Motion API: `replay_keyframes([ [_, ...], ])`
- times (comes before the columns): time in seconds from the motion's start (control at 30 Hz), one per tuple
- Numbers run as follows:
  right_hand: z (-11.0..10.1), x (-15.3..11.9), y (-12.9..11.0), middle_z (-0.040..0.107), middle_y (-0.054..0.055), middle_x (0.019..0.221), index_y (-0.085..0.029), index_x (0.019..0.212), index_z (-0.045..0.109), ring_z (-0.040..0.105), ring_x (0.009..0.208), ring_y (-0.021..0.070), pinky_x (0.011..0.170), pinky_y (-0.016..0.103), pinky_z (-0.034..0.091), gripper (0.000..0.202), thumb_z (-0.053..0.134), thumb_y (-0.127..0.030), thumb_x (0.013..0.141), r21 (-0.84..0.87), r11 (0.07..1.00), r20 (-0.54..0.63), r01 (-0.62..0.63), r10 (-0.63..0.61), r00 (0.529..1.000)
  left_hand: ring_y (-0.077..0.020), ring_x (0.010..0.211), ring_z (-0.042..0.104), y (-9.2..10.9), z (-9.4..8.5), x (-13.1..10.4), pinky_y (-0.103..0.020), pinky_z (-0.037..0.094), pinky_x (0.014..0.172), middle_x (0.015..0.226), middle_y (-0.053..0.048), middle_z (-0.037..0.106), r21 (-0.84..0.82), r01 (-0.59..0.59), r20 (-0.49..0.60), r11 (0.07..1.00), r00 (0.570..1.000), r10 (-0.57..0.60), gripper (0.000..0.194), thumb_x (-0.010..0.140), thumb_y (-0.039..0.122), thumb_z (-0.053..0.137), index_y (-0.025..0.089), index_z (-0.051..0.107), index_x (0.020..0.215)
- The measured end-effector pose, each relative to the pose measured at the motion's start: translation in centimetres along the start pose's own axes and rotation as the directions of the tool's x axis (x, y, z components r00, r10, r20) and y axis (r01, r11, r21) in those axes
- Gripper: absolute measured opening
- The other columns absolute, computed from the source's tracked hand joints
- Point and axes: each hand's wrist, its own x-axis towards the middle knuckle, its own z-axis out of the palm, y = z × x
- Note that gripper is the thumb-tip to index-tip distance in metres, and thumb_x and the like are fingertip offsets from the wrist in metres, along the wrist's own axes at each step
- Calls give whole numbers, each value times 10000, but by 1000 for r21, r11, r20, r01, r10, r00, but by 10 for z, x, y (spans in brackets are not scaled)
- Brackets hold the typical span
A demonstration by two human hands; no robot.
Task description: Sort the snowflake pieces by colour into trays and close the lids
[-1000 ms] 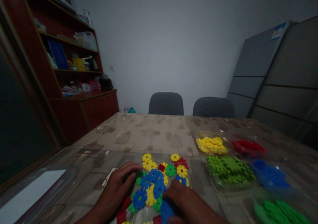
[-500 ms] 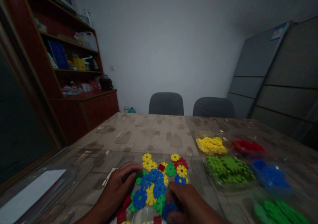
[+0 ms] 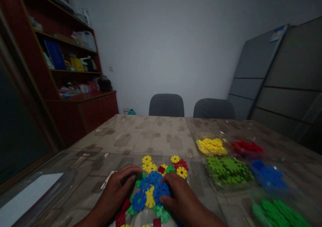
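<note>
Several slotted plastic discs lie joined in a cluster in front of me. My right hand point(image 3: 182, 195) closes thumb and fingers round a blue disc point(image 3: 162, 190) at the cluster's right side. On the left, my left hand point(image 3: 117, 188) lies with thumb and fingers apart, fingertips beside a green disc point(image 3: 139, 182); whether they touch it I cannot tell. Between the hands are another blue disc point(image 3: 139, 202) and a yellow disc point(image 3: 150, 197). Further up sit a yellow disc point(image 3: 146, 159) and a red disc point(image 3: 181, 164). My right hand hides part of the cluster.
To the right stand clear trays of yellow pieces point(image 3: 211, 147), red pieces point(image 3: 247, 148), light green pieces point(image 3: 228, 170), blue pieces point(image 3: 268, 175) and green pieces point(image 3: 280, 214). A white sheet point(image 3: 31, 193) lies at left. Two grey chairs point(image 3: 166, 105) stand behind the table point(image 3: 151, 133).
My right hand has moved up and left from the lower right onto the cluster's right side, where it grips a blue disc. My left hand stays nearly in place. The view has shifted slightly.
</note>
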Motion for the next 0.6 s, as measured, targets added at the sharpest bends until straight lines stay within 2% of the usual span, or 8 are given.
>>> replay_keyframes([
  [0.2,-1,-2,-9,607,65,1075,-187,1001,585,542,1009,225,870,312,384,395,609,-29,639,-27,1000,-2,-6,6,1000,-246,941,689,-7,1,1,-332,534,881,974,-56,762,4,12,-12,1000,1000,-12,216,877,333,557,257,758,906],
  [0.4,-4,-9,-3,647,68,1072,-202,1028,603,575,976,229,840,315,405,366,617,-68,687,-55,998,57,15,-12,998,-238,979,680,-10,1,-1,-310,520,895,1013,-50,753,-17,1,16,1000,1000,-1,225,901,330,535,266,748,937],
  [0.5,-15,-17,-8,670,81,1068,-203,1026,624,597,959,240,816,327,422,301,629,-113,739,-119,992,76,51,-42,996,-234,984,680,-11,1,-1,-298,515,892,1011,-38,753,-14,-3,27,1000,1000,3,232,907,339,526,274,747,926],
  [0.6,-41,-26,-23,717,57,991,-231,998,651,637,891,232,743,313,443,241,608,-126,786,-167,983,75,71,-60,995,-230,1008,675,-13,1,-1,-286,505,908,1025,-28,752,2,1,33,1000,999,-1,234,914,343,521,283,746,934],
])
